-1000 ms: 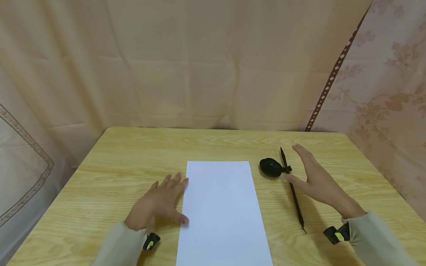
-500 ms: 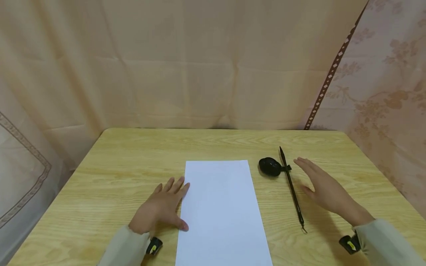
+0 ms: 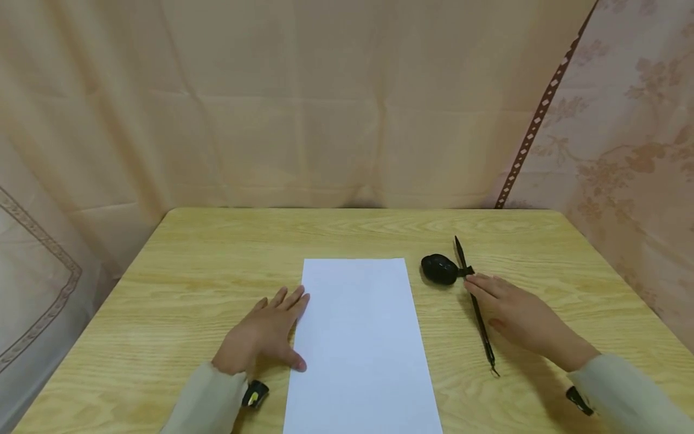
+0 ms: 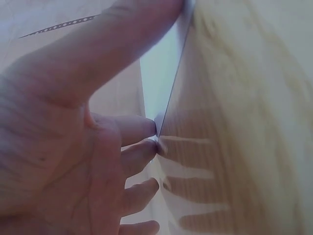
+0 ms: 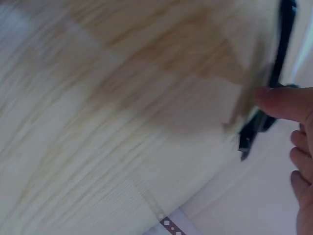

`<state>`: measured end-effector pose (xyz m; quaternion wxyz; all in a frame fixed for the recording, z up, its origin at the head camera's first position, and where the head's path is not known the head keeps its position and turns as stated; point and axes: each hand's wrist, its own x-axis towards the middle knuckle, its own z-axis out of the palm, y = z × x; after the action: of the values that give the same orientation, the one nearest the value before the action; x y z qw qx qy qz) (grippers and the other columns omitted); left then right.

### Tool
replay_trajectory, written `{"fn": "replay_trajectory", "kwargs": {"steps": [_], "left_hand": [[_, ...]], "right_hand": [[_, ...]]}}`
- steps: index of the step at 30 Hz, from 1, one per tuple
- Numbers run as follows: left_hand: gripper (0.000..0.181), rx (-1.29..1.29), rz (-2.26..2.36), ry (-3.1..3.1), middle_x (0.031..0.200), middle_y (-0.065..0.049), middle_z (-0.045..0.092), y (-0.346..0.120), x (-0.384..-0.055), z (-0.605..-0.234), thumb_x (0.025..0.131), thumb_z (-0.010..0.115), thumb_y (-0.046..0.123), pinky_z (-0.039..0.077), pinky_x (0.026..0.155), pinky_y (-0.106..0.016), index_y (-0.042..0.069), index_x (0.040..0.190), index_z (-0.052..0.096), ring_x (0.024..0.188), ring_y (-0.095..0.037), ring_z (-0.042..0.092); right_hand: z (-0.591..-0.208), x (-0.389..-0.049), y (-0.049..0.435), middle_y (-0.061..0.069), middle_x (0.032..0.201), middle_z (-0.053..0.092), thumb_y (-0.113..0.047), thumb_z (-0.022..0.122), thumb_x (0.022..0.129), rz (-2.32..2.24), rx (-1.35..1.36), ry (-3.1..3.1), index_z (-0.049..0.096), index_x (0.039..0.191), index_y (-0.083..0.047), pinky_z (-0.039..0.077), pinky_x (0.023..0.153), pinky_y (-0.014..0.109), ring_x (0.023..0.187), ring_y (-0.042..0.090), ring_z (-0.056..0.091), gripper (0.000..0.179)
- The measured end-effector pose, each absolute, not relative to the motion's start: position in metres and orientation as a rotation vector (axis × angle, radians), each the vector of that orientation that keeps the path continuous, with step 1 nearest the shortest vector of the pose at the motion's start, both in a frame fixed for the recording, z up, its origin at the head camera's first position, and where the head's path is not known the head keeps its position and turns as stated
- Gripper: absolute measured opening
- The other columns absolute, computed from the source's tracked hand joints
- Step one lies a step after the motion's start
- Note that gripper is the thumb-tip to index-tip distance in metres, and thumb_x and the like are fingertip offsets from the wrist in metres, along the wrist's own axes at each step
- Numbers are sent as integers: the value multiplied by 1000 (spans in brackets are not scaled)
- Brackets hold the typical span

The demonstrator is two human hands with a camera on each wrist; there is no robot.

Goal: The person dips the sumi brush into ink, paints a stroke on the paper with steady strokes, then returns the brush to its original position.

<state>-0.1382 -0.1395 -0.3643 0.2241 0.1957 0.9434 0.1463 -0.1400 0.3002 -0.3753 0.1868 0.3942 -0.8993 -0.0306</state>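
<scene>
A white sheet of paper (image 3: 363, 337) lies on the wooden table. My left hand (image 3: 257, 340) is spread at its left edge, thumb and index fingertip resting on the margin. In the left wrist view the fingertips meet the edge of the paper (image 4: 161, 73). To the right is a black calligraphy brush (image 3: 482, 334), tip pointing away and a small hanging loop at the near end. It lies across the narrow end of a glossy black oval brush rest (image 3: 439, 269). My right hand (image 3: 523, 316) is over the brush, straight fingertips at the handle just below the rest. In the right wrist view my thumb (image 5: 286, 104) overlaps the brush (image 5: 286, 34).
The light wood table (image 3: 228, 241) has rounded far corners. Behind it hangs a beige curtain (image 3: 271, 120), with a floral cloth (image 3: 640, 150) on the right and a pale cloth (image 3: 32, 271) on the left. A small dark wrist camera (image 3: 255, 393) sits at the left cuff.
My right hand first drew back to the right from the brush, then came in lower with fingers together, reaching the handle. The left hand has stayed at the paper's edge.
</scene>
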Motion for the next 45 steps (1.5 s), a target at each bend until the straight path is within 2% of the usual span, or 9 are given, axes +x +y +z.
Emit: {"fn": "replay_trajectory", "kwargs": {"steps": [4, 6, 9, 13, 17, 21, 29, 33, 45], "left_hand": [[120, 550, 406, 2605, 161, -10, 8, -140, -139, -365, 62, 85, 47, 11, 114, -62, 6, 152, 18, 147, -38, 5], [120, 548, 411, 2604, 161, -11, 8, -140, -140, -365, 62, 86, 46, 11, 113, -63, 6, 152, 19, 147, -38, 6], [120, 541, 416, 2600, 161, -10, 8, -139, -140, -365, 62, 86, 45, 11, 113, -62, 6, 152, 18, 147, -38, 5], [120, 537, 408, 2596, 161, -10, 7, -139, -141, -366, 62, 86, 45, 11, 114, -62, 7, 153, 17, 147, -37, 4], [121, 539, 409, 2594, 161, -11, 7, -140, -141, -366, 62, 86, 45, 11, 113, -62, 6, 153, 17, 147, -38, 5], [121, 552, 423, 2595, 161, -12, 6, -140, -141, -366, 61, 86, 45, 12, 112, -64, 4, 152, 17, 147, -40, 5], [120, 559, 410, 2591, 161, -10, 6, -139, -143, -369, 62, 86, 44, 13, 114, -60, 5, 152, 17, 147, -36, 4], [120, 552, 406, 2592, 161, -10, 7, -139, -143, -369, 62, 86, 43, 13, 114, -60, 5, 152, 18, 148, -36, 5], [121, 561, 433, 2590, 161, -11, 7, -138, -144, -370, 60, 87, 43, 13, 113, -63, 3, 152, 18, 147, -37, 4]], "right_hand": [[-379, -142, 300, 17, 128, 60, -15, 32, 104, -236, 1202, -2417, 59, 123, 3, 18, 118, 25, 112, 33, 60, 38], [-380, -143, 300, 17, 127, 61, -18, 1, 102, -321, 1225, -2377, 61, 121, 3, 32, 112, 32, 112, 31, 61, 66], [-382, -144, 302, 16, 124, 63, -10, -8, 100, -427, 1264, -2320, 59, 123, 2, 49, 93, 39, 111, 30, 62, 72], [-387, -145, 306, 10, 121, 66, -2, -9, 100, -553, 1325, -2207, 26, 149, -1, 47, 99, 35, 109, 24, 64, 61], [-393, -147, 309, 7, 120, 66, 0, -6, 100, -619, 1345, -2121, -10, 149, -2, 21, 118, 33, 128, 23, 51, 49], [-397, -152, 310, 8, 121, 65, -1, -1, 102, -614, 1339, -2090, -5, 150, -1, 9, 120, 34, 143, 21, 19, 49], [-401, -158, 312, 15, 149, 35, 2, 2, 102, -659, 1338, -2025, 0, 150, 3, 21, 118, 35, 138, 24, 32, 49], [-403, -160, 312, 13, 141, 49, 3, 2, 102, -662, 1341, -2024, 0, 150, 3, 22, 118, 36, 144, 24, 11, 49], [-411, -161, 316, 10, 123, 64, 0, 2, 103, -665, 1351, -2029, -2, 150, 5, 8, 120, 37, 144, 26, 4, 48]]}}
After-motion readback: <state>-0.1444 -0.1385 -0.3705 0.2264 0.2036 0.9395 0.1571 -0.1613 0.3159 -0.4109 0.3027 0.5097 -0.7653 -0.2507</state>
